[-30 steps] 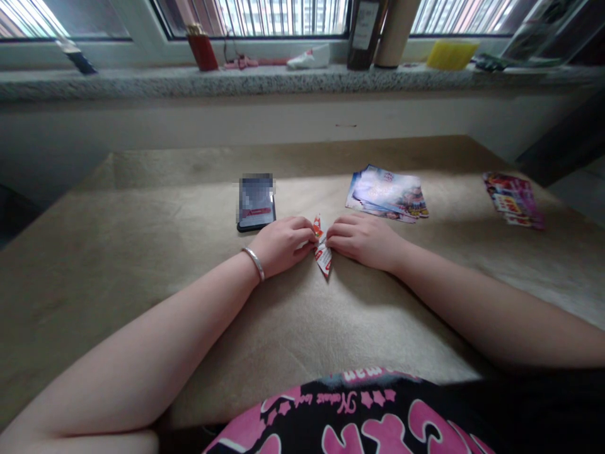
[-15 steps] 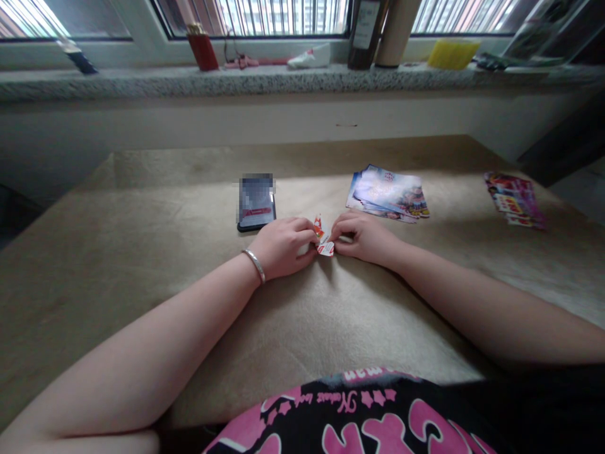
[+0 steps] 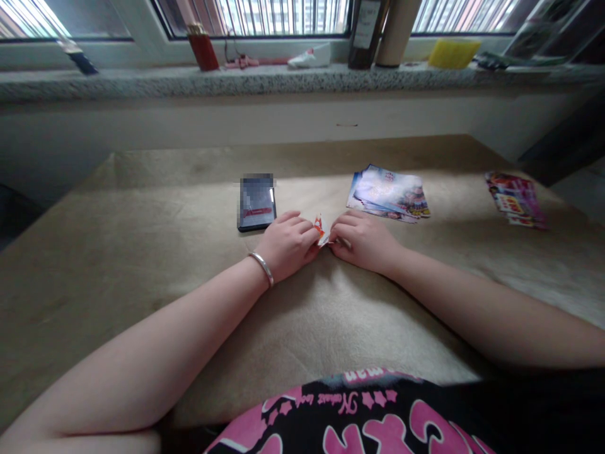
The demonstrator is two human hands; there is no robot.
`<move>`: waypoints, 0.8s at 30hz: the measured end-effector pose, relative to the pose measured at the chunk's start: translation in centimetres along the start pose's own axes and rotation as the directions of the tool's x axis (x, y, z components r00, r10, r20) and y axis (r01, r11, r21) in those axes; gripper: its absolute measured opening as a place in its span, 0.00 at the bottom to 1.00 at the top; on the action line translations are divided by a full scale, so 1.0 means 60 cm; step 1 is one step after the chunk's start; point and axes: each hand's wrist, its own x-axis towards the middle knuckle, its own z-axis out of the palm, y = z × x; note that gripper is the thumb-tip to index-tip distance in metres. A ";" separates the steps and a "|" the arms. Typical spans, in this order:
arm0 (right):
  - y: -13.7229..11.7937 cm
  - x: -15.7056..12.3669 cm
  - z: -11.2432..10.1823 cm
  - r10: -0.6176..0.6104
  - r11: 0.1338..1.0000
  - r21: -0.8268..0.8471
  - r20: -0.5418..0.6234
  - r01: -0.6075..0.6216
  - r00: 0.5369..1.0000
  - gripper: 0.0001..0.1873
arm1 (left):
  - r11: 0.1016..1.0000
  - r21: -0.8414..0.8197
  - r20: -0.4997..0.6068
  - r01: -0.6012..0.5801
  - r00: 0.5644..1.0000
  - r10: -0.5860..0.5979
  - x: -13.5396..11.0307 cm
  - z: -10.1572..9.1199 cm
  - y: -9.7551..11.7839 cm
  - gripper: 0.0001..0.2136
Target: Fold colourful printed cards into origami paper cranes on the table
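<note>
Between my hands, low over the table [image 3: 198,189], is a small folded piece of paper [image 3: 323,238] in white with red-orange print. My left hand [image 3: 290,244], with a silver bangle on its wrist, pinches the paper's left side. On the right side, the fingertips of my right hand [image 3: 362,239] are closed on the paper as well. Much of the paper is hidden behind my fingers. A phone [image 3: 256,205] with a lit, partly blurred screen lies just beyond my left hand. Past my right hand rests a fanned stack of glossy printed sheets [image 3: 390,192].
More colourful printed sheets [image 3: 515,200] lie near the table's right edge. Behind the table, a stone windowsill [image 3: 274,81] carries a red container [image 3: 203,48], a dark bottle [image 3: 365,34] and a yellow block [image 3: 454,54].
My left hand has shifted slightly right and turned inward. The paper's lower flap, earlier facing me, now shows much less between my fingers. The phone and sheets stay put.
</note>
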 end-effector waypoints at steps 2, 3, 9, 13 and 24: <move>0.000 0.000 0.002 -0.001 1.000 -0.008 -0.012 0.000 1.000 0.05 | 1.000 0.009 0.005 0.001 1.000 -0.001 0.000 0.001 0.000 0.07; 0.001 0.000 0.003 0.004 1.000 -0.008 -0.017 -0.004 1.000 0.05 | 1.000 0.015 0.009 0.000 1.000 0.000 0.000 0.002 0.000 0.08; -0.002 0.002 0.003 0.055 0.996 0.074 -0.005 -0.055 0.998 0.04 | 1.000 0.015 0.056 0.022 0.998 -0.023 0.005 0.002 0.003 0.09; -0.001 0.005 0.006 0.101 0.977 0.187 -0.006 -0.098 0.995 0.03 | 0.988 -0.093 0.100 0.126 0.988 -0.117 0.009 0.006 0.002 0.07; 0.009 0.008 0.007 0.172 0.934 0.316 0.014 -0.168 0.985 0.04 | 0.906 -0.335 0.145 0.259 0.964 -0.223 0.007 0.011 -0.005 0.09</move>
